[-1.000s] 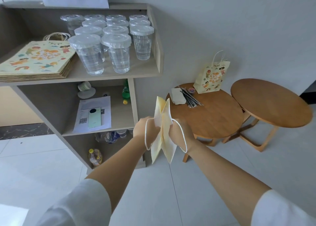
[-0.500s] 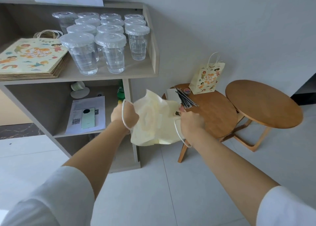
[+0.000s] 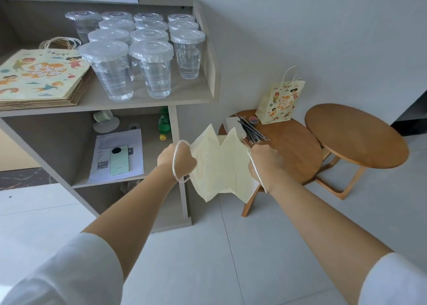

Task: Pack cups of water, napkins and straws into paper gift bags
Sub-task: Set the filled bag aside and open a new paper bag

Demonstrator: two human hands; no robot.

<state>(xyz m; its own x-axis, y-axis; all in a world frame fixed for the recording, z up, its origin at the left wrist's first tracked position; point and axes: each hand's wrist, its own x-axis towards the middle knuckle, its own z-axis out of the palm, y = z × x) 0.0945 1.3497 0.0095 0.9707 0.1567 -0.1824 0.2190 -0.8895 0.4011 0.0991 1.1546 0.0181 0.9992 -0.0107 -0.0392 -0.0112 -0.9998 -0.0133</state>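
Note:
A pale yellow paper gift bag (image 3: 221, 166) hangs in the air between my hands, pulled partly apart with its side folds showing. My left hand (image 3: 178, 159) grips its left edge and my right hand (image 3: 265, 161) its right edge; a white cord handle loops over each. Several lidded cups of water (image 3: 147, 57) stand on the upper shelf beside a flat stack of printed gift bags (image 3: 39, 76). On the near round table (image 3: 291, 152) lie dark straws (image 3: 251, 131) and white napkins (image 3: 233, 123), with one upright printed gift bag (image 3: 280, 103) behind.
A second round wooden table (image 3: 355, 136) stands to the right. The grey shelf unit (image 3: 178, 157) holds a phone on paper (image 3: 119, 157), a green bottle (image 3: 164, 124) and small items lower down. Light tiled floor lies below my arms.
From pressed flat and upright a second ago, the bag was spread wide between my hands, which moved apart. Now they are slightly closer, and the bag shows zigzag folds.

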